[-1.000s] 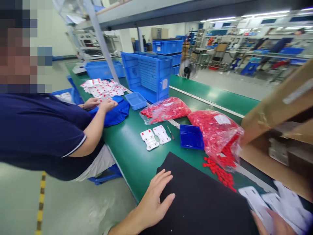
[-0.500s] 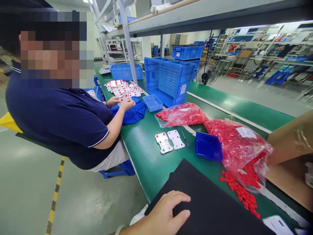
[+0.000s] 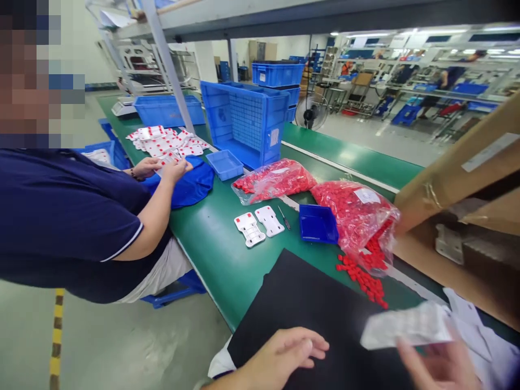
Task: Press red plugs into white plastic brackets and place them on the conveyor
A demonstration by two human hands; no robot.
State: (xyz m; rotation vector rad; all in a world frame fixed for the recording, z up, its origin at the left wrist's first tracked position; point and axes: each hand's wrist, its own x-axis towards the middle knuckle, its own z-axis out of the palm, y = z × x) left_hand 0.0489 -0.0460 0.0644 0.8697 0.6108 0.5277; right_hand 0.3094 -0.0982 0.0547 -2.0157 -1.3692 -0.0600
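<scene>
Over the black mat, my left hand is open, its fingers stretched out with nothing in them. At the lower right, my right hand grips a white plastic plate, tilted and smeared by motion. More white plates lie just beyond that hand. Loose red plastic pieces are scattered beside the mat, spilling from a clear bag of red pieces. Two white plates, one with red corner pieces and one lying flat beside it, rest on the green table near a screwdriver.
A dark blue tray and a second bag of red pieces stand farther back. Blue crates rise behind them. A co-worker sits at left, handling a plate by a pile. An open cardboard box borders the right.
My right hand has come into view at the lower right with a white plate. My left hand stays over the mat, fingers closer together. The view has turned right.
</scene>
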